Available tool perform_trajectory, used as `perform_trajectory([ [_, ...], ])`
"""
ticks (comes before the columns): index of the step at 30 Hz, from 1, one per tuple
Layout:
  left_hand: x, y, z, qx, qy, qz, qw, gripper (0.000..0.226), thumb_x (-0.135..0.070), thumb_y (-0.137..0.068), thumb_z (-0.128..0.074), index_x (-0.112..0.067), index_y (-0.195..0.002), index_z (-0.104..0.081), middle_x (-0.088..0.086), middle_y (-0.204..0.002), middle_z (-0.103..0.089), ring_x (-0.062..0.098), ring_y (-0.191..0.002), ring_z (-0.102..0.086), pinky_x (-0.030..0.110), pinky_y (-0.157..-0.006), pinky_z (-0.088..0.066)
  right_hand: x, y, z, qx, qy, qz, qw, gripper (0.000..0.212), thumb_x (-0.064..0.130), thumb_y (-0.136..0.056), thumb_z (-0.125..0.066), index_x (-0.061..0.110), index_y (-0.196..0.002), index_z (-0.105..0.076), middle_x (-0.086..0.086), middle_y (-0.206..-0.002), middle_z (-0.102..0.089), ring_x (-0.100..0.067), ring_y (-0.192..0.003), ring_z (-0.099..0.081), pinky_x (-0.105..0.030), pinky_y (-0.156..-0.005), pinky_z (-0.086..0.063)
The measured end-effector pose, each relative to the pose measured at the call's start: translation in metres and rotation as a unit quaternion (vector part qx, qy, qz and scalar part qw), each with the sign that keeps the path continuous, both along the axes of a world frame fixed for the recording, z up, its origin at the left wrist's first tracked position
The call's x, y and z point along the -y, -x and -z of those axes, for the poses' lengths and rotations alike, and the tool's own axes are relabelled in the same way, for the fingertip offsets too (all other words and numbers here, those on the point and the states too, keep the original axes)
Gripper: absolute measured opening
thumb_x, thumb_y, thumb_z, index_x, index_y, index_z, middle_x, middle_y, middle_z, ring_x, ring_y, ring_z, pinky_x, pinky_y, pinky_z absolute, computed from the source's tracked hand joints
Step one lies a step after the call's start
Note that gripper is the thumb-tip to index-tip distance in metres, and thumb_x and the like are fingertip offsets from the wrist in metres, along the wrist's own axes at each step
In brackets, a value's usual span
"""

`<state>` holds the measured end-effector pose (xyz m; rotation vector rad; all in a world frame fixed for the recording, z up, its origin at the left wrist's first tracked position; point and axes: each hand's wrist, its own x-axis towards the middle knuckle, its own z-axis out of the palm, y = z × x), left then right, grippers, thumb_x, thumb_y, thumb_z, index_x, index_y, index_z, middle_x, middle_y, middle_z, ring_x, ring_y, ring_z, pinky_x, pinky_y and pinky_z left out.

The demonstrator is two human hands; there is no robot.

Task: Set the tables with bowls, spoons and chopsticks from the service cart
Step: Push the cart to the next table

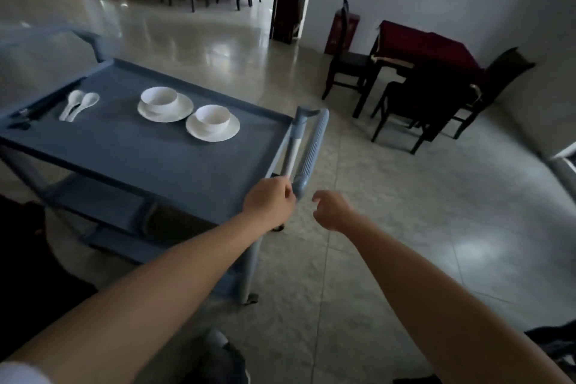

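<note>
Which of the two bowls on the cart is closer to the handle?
The right bowl, the one next to the handle; the left bowl sits farther along the cart, toward the spoons.

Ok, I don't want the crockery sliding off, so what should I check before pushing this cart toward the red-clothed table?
1. Left hand gripping the cart handle: cannot tell; it is at the handle's near end.
2. Right hand on the handle: not ok; apart from it, holding nothing.
3. Far bowl and near bowl upright on plates: ok.
4. Spoons and chopsticks inside the tray rim: ok.
5. Tiles toward the red-clothed table bare: ok, though chairs surround it.
</note>
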<state>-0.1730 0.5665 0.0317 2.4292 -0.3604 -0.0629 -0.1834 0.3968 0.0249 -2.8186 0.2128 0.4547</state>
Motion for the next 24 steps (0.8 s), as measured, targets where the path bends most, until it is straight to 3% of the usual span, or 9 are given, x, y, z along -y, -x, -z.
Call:
perform_trajectory([
  [4, 0.043, -0.079, 0.002, 0.023, 0.005, 0.01, 1.0, 0.026, -0.039, -0.087, -0.06, -0.015, -0.097, -0.058, 0.003, -0.093, -0.065, 0.025, -0.084, -0.062, 0.035, -0.068, -0.049, 0.035, -0.079, -0.021, 0.099, 0.025, -0.005, 0.995, 0.067, 0.006, -0.083, -0.058, 0.022, -0.145, -0.039, -0.008, -0.131, -0.052, -0.03, -0.115, -0.056, -0.035, -0.085, -0.05],
  [7, 0.071, -0.128, 0.013, -0.061, -0.045, 0.043, 0.996, 0.048, -0.046, -0.087, -0.063, -0.011, -0.116, -0.049, 0.006, -0.108, -0.061, 0.027, -0.096, -0.063, 0.035, -0.073, -0.05, 0.049, -0.133, -0.025, 0.111, 0.058, -0.044, 0.991, 0.077, 0.001, -0.083, -0.06, 0.029, -0.148, -0.03, -0.004, -0.136, -0.044, -0.029, -0.115, -0.055, -0.036, -0.08, -0.051],
  [11, 0.092, -0.174, 0.024, -0.134, -0.096, 0.054, 0.985, 0.058, -0.045, -0.083, -0.067, -0.008, -0.122, -0.045, 0.009, -0.111, -0.063, 0.027, -0.098, -0.063, 0.033, -0.071, -0.049, 0.063, -0.194, -0.008, 0.097, 0.201, -0.17, 0.96, 0.071, 0.012, -0.084, -0.068, 0.033, -0.144, -0.037, -0.007, -0.147, -0.029, -0.031, -0.132, -0.034, -0.043, -0.101, -0.045],
  [14, 0.098, -0.201, 0.026, -0.246, -0.075, 0.07, 0.964, 0.058, -0.044, -0.072, -0.071, -0.011, -0.114, -0.049, 0.007, -0.1, -0.064, 0.024, -0.084, -0.068, 0.033, -0.061, -0.056, 0.066, -0.237, 0.008, 0.074, 0.288, -0.305, 0.905, 0.052, 0.031, -0.086, -0.069, 0.033, -0.134, -0.05, -0.007, -0.145, -0.039, -0.033, -0.137, -0.028, -0.05, -0.112, -0.03],
  [16, 0.099, -0.221, 0.024, -0.345, -0.032, 0.074, 0.935, 0.04, -0.037, -0.067, -0.073, -0.012, -0.096, -0.06, 0.008, -0.084, -0.068, 0.023, -0.066, -0.071, 0.03, -0.05, -0.057, 0.069, -0.261, 0.014, 0.046, 0.278, -0.398, 0.873, 0.042, 0.036, -0.084, -0.069, 0.036, -0.124, -0.057, 0.001, -0.128, -0.056, -0.026, -0.13, -0.039, -0.054, -0.112, -0.024],
  [18, 0.1, -0.237, 0.023, -0.44, -0.015, 0.082, 0.894, 0.027, -0.032, -0.068, -0.075, -0.012, -0.082, -0.065, 0.009, -0.074, -0.069, 0.02, -0.055, -0.07, 0.029, -0.049, -0.055, 0.074, -0.283, 0.015, 0.026, 0.25, -0.482, 0.839, 0.033, 0.038, -0.078, -0.074, 0.039, -0.109, -0.063, 0.01, -0.104, -0.066, -0.018, -0.111, -0.054, -0.052, -0.109, -0.03],
  [20, 0.103, -0.247, 0.029, -0.527, 0.006, 0.072, 0.847, 0.022, -0.024, -0.074, -0.075, -0.007, -0.081, -0.063, 0.007, -0.067, -0.068, 0.018, -0.051, -0.067, 0.027, -0.049, -0.054, 0.075, -0.302, 0.013, -0.011, 0.227, -0.542, 0.809, 0.021, 0.04, -0.076, -0.073, 0.035, -0.092, -0.062, 0.013, -0.082, -0.065, -0.014, -0.084, -0.06, -0.041, -0.092, -0.047],
  [22, 0.109, -0.255, 0.037, -0.614, 0.073, 0.041, 0.785, 0.014, -0.01, -0.082, -0.069, -0.002, -0.089, -0.06, 0.011, -0.072, -0.068, 0.022, -0.059, -0.068, 0.03, -0.056, -0.058, 0.073, -0.32, 0.014, -0.048, 0.195, -0.596, 0.778, 0.02, 0.042, -0.074, -0.07, 0.031, -0.089, -0.063, 0.012, -0.069, -0.058, -0.011, -0.065, -0.055, -0.031, -0.068, -0.047],
  [24, 0.113, -0.255, 0.043, -0.655, 0.147, 0.031, 0.741, 0.012, 0.001, -0.085, -0.061, -0.003, -0.096, -0.058, 0.013, -0.075, -0.067, 0.024, -0.062, -0.068, 0.031, -0.06, -0.059, 0.071, -0.33, 0.018, -0.047, 0.176, -0.656, 0.733, 0.023, 0.045, -0.073, -0.066, 0.029, -0.089, -0.064, 0.011, -0.067, -0.058, -0.013, -0.061, -0.057, -0.031, -0.06, -0.048],
])
